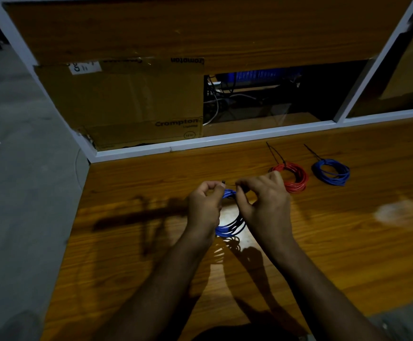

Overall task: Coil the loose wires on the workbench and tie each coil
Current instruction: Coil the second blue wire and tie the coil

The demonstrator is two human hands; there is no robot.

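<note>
Here, above the wooden workbench (126,242), both hands meet at the top of a blue wire coil (231,227), which serves as the landmark for everything else. The left hand (204,207) has its fingers curled over the upper left edge of that coil, thumb and forefinger pinching the small dark head of a black cable tie (228,185). The right hand (265,205) grips the coil's upper right edge, its fingertips pinching the other part of the same tie. The short visible stretch of the tie runs level between the two pinches, just above the coil's topmost strands. The coil hangs below both grips, its lower arc showing between the wrists and lifted off the bench surface, with its looped shadow cast on the wood beneath it.

To the right of the held coil and farther back, a red wire coil (296,177) lies flat on the bench, partly hidden behind the right hand, with a black tie tail sticking up from its far edge. Farther right again lies a second blue coil (331,172), also flat, with its own tie tail. Behind the held coil, past a white frame rail (200,141), stands a cardboard box (131,102).
</note>
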